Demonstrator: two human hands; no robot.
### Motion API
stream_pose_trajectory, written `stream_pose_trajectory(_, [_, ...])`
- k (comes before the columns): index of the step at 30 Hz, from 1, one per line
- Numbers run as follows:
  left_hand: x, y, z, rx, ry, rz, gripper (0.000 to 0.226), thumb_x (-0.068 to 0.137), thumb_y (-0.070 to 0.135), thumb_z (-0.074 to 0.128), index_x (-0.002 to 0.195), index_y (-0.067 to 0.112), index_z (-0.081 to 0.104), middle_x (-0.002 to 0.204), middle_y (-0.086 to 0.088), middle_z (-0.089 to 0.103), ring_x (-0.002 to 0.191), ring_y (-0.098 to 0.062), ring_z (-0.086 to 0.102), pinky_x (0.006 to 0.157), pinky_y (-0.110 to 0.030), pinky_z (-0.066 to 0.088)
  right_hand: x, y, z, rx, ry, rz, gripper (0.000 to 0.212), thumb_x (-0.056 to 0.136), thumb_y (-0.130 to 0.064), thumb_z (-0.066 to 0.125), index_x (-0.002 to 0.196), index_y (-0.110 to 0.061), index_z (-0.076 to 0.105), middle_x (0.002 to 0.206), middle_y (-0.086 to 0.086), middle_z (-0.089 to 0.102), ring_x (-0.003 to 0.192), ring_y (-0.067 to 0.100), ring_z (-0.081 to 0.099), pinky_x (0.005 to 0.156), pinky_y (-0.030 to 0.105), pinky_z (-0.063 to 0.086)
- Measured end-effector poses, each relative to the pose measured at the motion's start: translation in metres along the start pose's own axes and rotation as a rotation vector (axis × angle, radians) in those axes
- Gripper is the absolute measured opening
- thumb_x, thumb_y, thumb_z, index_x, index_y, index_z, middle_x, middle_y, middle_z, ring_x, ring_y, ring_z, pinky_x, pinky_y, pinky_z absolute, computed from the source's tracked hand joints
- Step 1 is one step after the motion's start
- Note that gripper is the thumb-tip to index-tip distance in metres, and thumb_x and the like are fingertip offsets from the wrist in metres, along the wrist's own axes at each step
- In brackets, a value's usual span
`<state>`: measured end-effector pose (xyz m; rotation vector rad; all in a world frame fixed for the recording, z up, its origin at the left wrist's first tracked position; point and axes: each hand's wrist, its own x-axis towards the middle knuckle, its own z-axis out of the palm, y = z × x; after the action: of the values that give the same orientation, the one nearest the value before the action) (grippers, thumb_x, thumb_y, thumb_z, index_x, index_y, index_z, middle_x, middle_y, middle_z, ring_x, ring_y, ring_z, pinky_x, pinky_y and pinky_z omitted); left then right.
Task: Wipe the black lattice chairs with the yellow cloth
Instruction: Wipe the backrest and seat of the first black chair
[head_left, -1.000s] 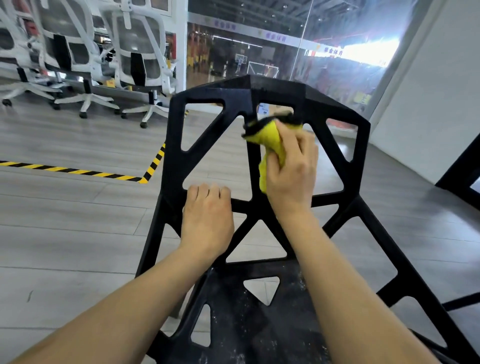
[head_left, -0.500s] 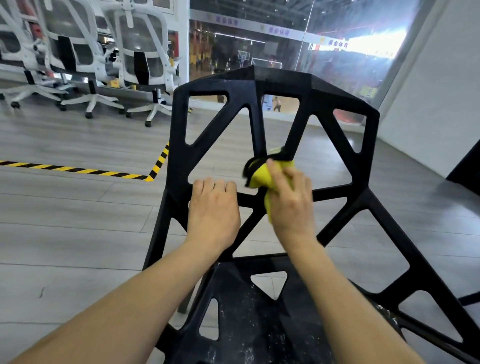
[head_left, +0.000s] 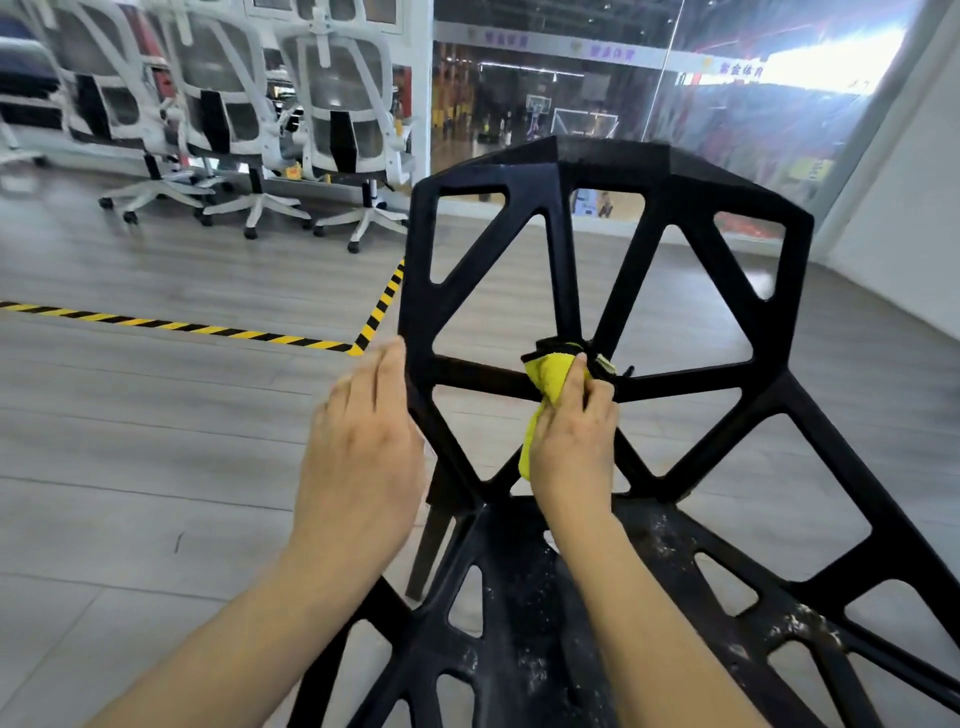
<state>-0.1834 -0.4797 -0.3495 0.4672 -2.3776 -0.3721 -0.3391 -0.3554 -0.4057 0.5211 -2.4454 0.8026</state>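
A black lattice chair (head_left: 613, 171) stands right in front of me, its backrest facing me and its dusty seat below. My right hand (head_left: 574, 441) grips the yellow cloth (head_left: 550, 382) and holds it against the joint where the backrest struts meet, low in the middle. My left hand (head_left: 363, 457) is off the crossbar, fingers straight, beside the backrest's left edge with its fingertips close to the frame; whether they touch is unclear.
Several white mesh office chairs (head_left: 337, 119) line the far left wall. Yellow-black hazard tape (head_left: 218, 330) runs across the grey wood floor. A glass wall (head_left: 675, 93) stands behind the chair and a white wall (head_left: 904, 208) at the right.
My right hand has slid the cloth down the central strut from the top of the backrest to the lower joint. My left hand let go of the crossbar and moved left.
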Motion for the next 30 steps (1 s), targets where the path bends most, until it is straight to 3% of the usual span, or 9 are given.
stream_pose_trajectory(6, [-0.017, -0.010, 0.007, -0.292, -0.060, -0.124, 0.054, 0.100, 0.000, 0.039, 0.152, 0.017, 0.035, 0.148, -0.001, 0.049, 0.131, -0.021, 0.049, 0.098, -0.021, 0.037, -0.014, -0.061, -0.002, 0.258, -0.078, -0.149, 0.060, 0.099, -0.014, 0.045, 0.155, -0.001, 0.025, 0.129, 0.018, 0.041, 0.109, 0.033, 0.045, 0.101, 0.045, 0.041])
stream_pose_trajectory(10, [-0.018, -0.014, 0.004, -0.393, -0.067, -0.170, 0.042, 0.104, 0.014, 0.036, 0.146, 0.021, 0.036, 0.112, 0.002, 0.064, 0.095, -0.024, 0.061, 0.068, -0.024, 0.038, -0.030, -0.097, -0.001, 0.502, -0.189, -0.368, 0.059, 0.096, -0.011, 0.049, 0.153, -0.014, 0.037, 0.126, 0.011, 0.044, 0.107, 0.028, 0.046, 0.096, 0.042, 0.045])
stream_pose_trajectory(13, [-0.019, -0.015, 0.006, -0.352, -0.103, -0.144, 0.045, 0.102, 0.008, 0.036, 0.144, 0.022, 0.034, 0.110, 0.000, 0.060, 0.096, -0.025, 0.055, 0.073, -0.033, 0.037, -0.028, -0.080, 0.000, 0.477, -0.166, -0.386, 0.061, 0.095, -0.006, 0.053, 0.153, -0.019, 0.038, 0.125, 0.009, 0.048, 0.107, 0.027, 0.047, 0.092, 0.042, 0.047])
stream_pose_trajectory(18, [-0.020, -0.017, 0.009, -0.318, -0.101, -0.151, 0.053, 0.102, 0.014, 0.032, 0.154, 0.020, 0.026, 0.129, -0.007, 0.057, 0.118, -0.021, 0.050, 0.088, -0.032, 0.040, -0.056, -0.060, 0.013, 0.539, -0.177, -0.249, 0.063, 0.096, -0.007, 0.055, 0.153, -0.030, 0.039, 0.125, 0.000, 0.046, 0.113, 0.021, 0.047, 0.097, 0.036, 0.046])
stream_pose_trajectory(20, [-0.020, -0.017, 0.009, -0.280, -0.092, -0.134, 0.053, 0.102, 0.022, 0.029, 0.155, 0.020, 0.026, 0.131, -0.006, 0.058, 0.111, -0.020, 0.048, 0.087, -0.029, 0.037, -0.074, -0.051, 0.016, 0.565, -0.232, -0.189, 0.062, 0.099, -0.011, 0.054, 0.152, -0.038, 0.037, 0.125, -0.007, 0.043, 0.116, 0.017, 0.047, 0.098, 0.034, 0.046])
stream_pose_trajectory(23, [-0.020, -0.015, 0.007, -0.188, -0.085, -0.074, 0.052, 0.102, 0.021, 0.029, 0.153, 0.016, 0.030, 0.135, -0.006, 0.057, 0.101, -0.019, 0.045, 0.085, -0.031, 0.036, -0.078, -0.029, 0.016, 0.430, -0.284, -0.153, 0.060, 0.100, -0.013, 0.052, 0.152, -0.038, 0.037, 0.125, -0.007, 0.044, 0.116, 0.015, 0.047, 0.095, 0.033, 0.047])
stream_pose_trajectory(25, [-0.020, -0.016, 0.007, -0.131, -0.078, -0.026, 0.048, 0.102, 0.012, 0.034, 0.151, 0.010, 0.035, 0.149, -0.009, 0.048, 0.112, -0.028, 0.050, 0.094, -0.038, 0.041, -0.074, -0.022, 0.011, 0.333, -0.327, -0.091, 0.057, 0.099, -0.012, 0.050, 0.151, -0.033, 0.041, 0.125, -0.004, 0.046, 0.116, 0.018, 0.048, 0.094, 0.037, 0.048])
stream_pose_trajectory(27, [-0.018, -0.017, 0.008, -0.036, -0.102, 0.007, 0.046, 0.102, 0.010, 0.036, 0.148, 0.008, 0.039, 0.155, -0.012, 0.040, 0.126, -0.032, 0.049, 0.102, -0.044, 0.041, -0.067, -0.023, -0.001, 0.315, -0.254, -0.059, 0.052, 0.095, -0.011, 0.053, 0.145, -0.026, 0.050, 0.120, 0.000, 0.049, 0.112, 0.020, 0.051, 0.089, 0.038, 0.050])
stream_pose_trajectory(30, [-0.017, -0.014, 0.009, 0.138, -0.088, 0.116, 0.042, 0.096, 0.005, 0.049, 0.138, 0.010, 0.052, 0.154, -0.014, 0.040, 0.134, -0.037, 0.045, 0.103, -0.049, 0.040, -0.039, -0.019, -0.022, 0.377, 0.138, -0.047, 0.049, 0.085, -0.003, 0.059, 0.131, -0.017, 0.058, 0.115, 0.005, 0.049, 0.104, 0.020, 0.051, 0.090, 0.028, 0.046])
